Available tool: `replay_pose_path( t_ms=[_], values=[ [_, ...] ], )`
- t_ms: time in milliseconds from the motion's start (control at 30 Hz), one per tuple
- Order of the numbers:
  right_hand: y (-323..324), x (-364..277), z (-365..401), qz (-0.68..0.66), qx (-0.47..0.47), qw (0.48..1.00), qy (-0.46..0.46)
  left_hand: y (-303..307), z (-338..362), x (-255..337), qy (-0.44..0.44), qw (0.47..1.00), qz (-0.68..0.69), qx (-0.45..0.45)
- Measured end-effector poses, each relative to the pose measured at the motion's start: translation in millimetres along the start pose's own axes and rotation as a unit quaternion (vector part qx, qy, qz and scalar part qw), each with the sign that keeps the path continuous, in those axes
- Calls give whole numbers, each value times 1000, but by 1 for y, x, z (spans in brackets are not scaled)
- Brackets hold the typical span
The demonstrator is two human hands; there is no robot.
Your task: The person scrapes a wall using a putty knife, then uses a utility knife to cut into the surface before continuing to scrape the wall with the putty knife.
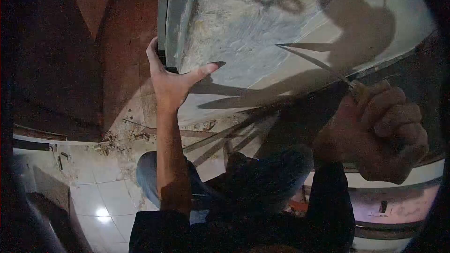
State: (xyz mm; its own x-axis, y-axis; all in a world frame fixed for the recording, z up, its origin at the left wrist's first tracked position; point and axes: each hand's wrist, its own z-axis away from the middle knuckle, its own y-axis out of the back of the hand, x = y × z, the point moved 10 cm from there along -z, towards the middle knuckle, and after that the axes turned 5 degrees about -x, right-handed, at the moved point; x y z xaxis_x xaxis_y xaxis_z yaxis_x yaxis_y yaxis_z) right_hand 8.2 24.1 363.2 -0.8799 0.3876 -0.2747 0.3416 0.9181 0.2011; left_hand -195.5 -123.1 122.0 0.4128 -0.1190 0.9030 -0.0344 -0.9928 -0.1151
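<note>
Head view: the right hand (384, 131) is clenching its fingers fully around the handle of a blade (314, 63). The blade is thin and tapering, and it is pointing toward ten o'clock across the grey, scraped slab (262, 23). The left hand (171, 82), out at nine o'clock from the tip, is gripping the slab's edge with its thumb splayed.

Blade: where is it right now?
In the head view, right of centre: the blade sticks up-left out of the right hand, its tip over the grey panel, right of the left hand.
</note>
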Motion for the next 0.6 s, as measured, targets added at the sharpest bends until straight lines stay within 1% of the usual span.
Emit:
replay_pose_path(
  t_ms=[133, 200, 267, 333, 400, 433, 467, 500, 533, 600],
  values=[
    [-3, 3, -2, 2, -14, 1000, -7, 0, 0, 4, 0, 1000, 11, -8],
    [1, 1, -1, 33, 25, 999, 5, 1, -1, -2, 0, 1000, 5, -5],
    [2, 1, 0, 46, 22, 999, 4, 1, -1, -5, 0, 1000, 0, -4],
    [3, 1, 0, 60, 19, 998, 2, -1, -1, -4, -4, 1000, 26, -6],
    [4, 1, 2, 82, 23, 996, 3, -1, 0, 3, -8, 1000, 7, -9],
    [4, 1, 3, 82, 23, 996, 4, -1, 0, 6, -12, 1000, -11, -12],
    [4, 4, 4, 53, 27, 998, -9, -1, 0, 6, -12, 1000, -11, -11],
    [5, 6, 4, 23, 31, 999, -21, -1, 0, 2, 0, 1000, 14, -10],
    [5, 7, 4, 24, 31, 999, -21, -1, 1, -1, 13, 999, 38, -8],
    [2, 4, 2, 18, 15, 1000, -2, 0, 1, -4, 14, 1000, 21, -6]
  ],
)
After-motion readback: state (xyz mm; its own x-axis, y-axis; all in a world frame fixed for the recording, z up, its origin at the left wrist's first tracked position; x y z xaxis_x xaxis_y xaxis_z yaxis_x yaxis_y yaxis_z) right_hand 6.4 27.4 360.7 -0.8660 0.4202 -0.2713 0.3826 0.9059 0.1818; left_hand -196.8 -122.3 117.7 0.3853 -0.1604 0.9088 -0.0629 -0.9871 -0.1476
